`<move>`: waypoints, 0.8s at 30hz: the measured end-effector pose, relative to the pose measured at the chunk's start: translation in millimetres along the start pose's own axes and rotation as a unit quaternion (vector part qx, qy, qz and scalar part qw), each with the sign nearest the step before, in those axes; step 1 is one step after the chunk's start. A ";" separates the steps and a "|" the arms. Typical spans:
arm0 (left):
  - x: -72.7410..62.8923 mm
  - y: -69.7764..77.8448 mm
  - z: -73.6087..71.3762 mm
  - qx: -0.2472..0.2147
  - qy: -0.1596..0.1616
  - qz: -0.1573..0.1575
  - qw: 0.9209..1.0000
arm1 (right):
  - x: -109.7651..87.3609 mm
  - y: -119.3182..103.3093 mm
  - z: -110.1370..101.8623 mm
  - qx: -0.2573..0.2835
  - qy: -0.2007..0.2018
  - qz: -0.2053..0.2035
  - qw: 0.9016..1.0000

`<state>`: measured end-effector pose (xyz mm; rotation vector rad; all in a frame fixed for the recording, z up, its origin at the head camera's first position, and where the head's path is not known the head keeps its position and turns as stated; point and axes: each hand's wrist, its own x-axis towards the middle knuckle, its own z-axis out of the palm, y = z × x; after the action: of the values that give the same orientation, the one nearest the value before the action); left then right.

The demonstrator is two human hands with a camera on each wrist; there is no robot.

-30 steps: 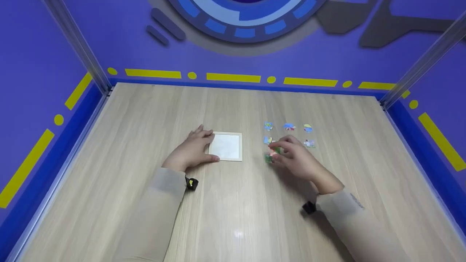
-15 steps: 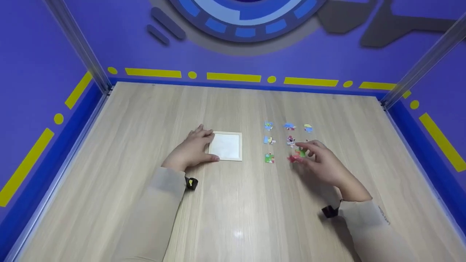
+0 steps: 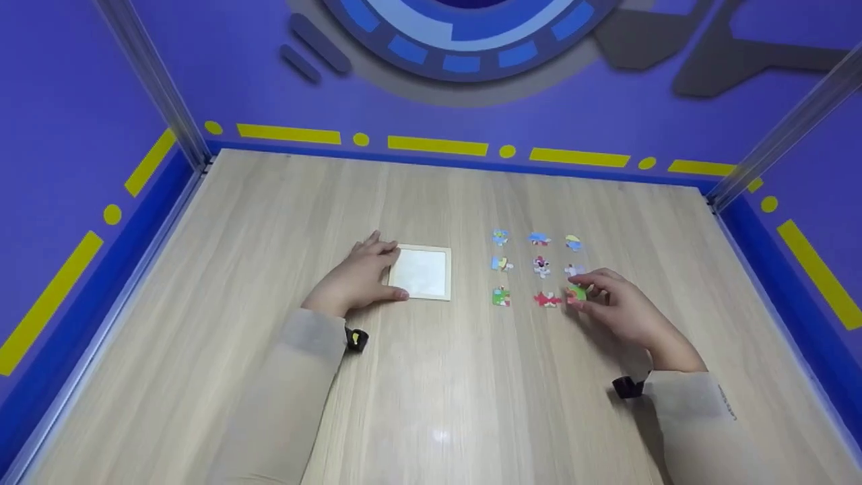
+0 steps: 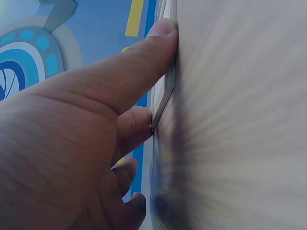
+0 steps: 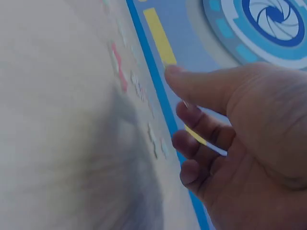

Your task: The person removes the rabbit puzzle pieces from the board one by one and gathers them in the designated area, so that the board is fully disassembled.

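On the left side, my left hand (image 3: 357, 276) holds a square puzzle frame (image 3: 419, 297) with a white inside. Its thumb (image 4: 148, 57) lies on the frame's near-left corner, and the index finger touches the far-left corner. My right hand (image 3: 626, 310) pinches a green and red puzzle piece (image 3: 577, 294) between thumb and index finger, at the near-right end of the laid-out pieces. Only a thin edge shows between the fingertips in the right wrist view. Beside it lies a red puzzle piece (image 3: 547, 300), and just beyond, a pale puzzle piece (image 3: 573, 269) is partly covered by the fingers.
Several other puzzle pieces lie apart in rows, among them a blue one (image 3: 500, 236), a blue and yellow one (image 3: 572, 242) and a green one (image 3: 501, 296). Blue-purple panels (image 3: 431, 108) stand around the back and sides of the wooden table (image 3: 417, 404).
My right hand has moved rightward along the near row. The red piece now lies alone there, and the green and red one is farther right. My left hand has stayed on the frame.
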<state>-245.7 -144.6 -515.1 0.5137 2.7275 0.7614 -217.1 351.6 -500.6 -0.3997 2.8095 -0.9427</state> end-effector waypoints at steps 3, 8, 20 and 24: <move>1.6 1.5 -2.1 0.000 0.000 -0.002 1.000 | 1.4 6.2 -1.4 -0.001 -0.004 0.009 1.000; 0.7 1.5 -1.9 -0.001 0.000 -0.003 1.000 | 3.4 13.4 -1.8 -0.004 -0.011 0.014 1.000; 3.0 8.9 6.0 -0.008 -0.002 0.005 1.000 | -8.1 29.5 -1.5 -0.023 -0.015 0.014 1.000; 5.2 11.7 9.0 -0.007 -0.009 0.013 1.000 | -14.5 32.4 -2.5 -0.023 -0.013 0.025 0.999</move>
<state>-244.2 -129.1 -517.1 0.5519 2.7030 0.7778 -210.4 382.2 -517.5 -0.3418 2.8081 -0.8578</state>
